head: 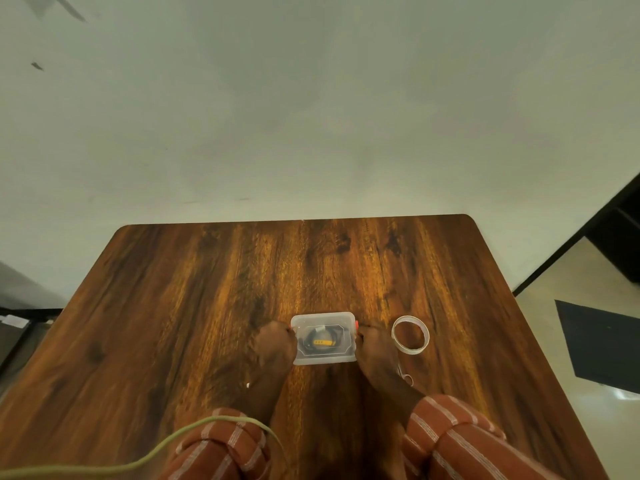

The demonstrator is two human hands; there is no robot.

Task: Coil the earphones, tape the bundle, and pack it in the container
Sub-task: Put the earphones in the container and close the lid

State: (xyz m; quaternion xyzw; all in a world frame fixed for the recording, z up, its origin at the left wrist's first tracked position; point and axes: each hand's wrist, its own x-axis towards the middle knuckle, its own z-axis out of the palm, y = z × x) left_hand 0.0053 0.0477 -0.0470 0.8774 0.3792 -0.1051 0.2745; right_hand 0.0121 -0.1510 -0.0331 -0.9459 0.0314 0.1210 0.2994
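Observation:
A small clear plastic container [323, 358] with its lid on sits in the middle of the wooden table [207, 306]. Through the lid I see the coiled black earphones [320, 339] with a yellow band of tape. My left hand [275, 344] grips the container's left end and my right hand [375, 348] grips its right end, each at an orange clip. A roll of clear tape [410, 333] lies flat just right of my right hand.
Small scissors [406, 374] lie partly hidden behind my right wrist. A tiny white scrap [248, 385] rests near my left forearm. A pale green cord [138, 462] crosses the near left. The table's far edge meets a wall; floor drops off on the right.

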